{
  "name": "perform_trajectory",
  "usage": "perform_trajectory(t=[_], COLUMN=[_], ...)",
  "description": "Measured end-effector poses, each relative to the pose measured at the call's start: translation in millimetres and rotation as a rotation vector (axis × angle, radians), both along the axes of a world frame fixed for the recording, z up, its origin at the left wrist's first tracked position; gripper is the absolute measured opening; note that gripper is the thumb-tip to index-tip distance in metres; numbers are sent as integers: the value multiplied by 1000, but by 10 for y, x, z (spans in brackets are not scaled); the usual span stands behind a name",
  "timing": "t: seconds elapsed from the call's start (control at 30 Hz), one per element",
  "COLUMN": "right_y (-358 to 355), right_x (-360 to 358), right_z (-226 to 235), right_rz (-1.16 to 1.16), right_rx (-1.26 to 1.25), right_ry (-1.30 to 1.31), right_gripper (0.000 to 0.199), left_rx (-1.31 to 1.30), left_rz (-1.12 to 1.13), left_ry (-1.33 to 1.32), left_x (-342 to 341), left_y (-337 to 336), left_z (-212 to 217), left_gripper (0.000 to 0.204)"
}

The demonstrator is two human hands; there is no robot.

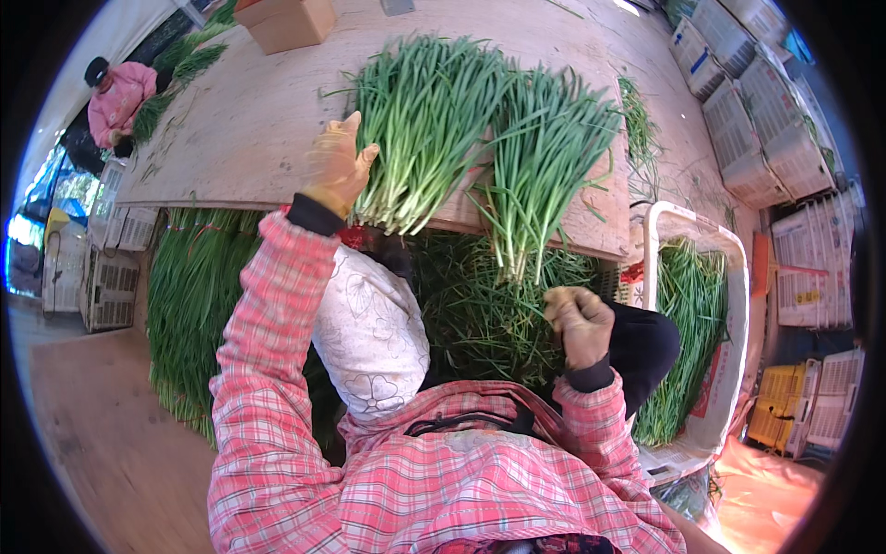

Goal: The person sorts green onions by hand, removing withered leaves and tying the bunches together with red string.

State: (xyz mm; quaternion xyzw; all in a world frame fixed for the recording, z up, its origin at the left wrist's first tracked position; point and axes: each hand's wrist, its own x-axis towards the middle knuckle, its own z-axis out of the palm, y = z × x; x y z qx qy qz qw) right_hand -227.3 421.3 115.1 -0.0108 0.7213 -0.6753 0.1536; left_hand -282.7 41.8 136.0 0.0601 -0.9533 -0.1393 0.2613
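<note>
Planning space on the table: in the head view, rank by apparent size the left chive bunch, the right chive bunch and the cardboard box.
1-2. left chive bunch and right chive bunch: too alike to rank.
3. cardboard box, though farther away and cut off.

a single head-worn fisheye view looks steeply down from above the person's own chest, close enough that the plaid sleeves and apron fill the lower half. it faces forward over the wooden worktop [240, 120], whose straight edges bow toward the dark round rim. the floor shows at the lower left and stacked crates [766, 111] curve along the right.
</note>
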Motion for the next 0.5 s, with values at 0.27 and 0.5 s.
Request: perform_trajectory(t=[0.27,0.5], right_y=[-85,-312], right_x=[-698,-804], right_z=[-711,-626], right_rz=[-2,-39], right_rx=[-139,-408], right_ry=[-269,-233], right_gripper=[45,25], left_rx=[682,501], left_rz=[-398,-175], left_ry=[-323,-290], left_x=[139,293], left_y=[1587,2550], left_z=[-797,-732], left_gripper=[49,57])
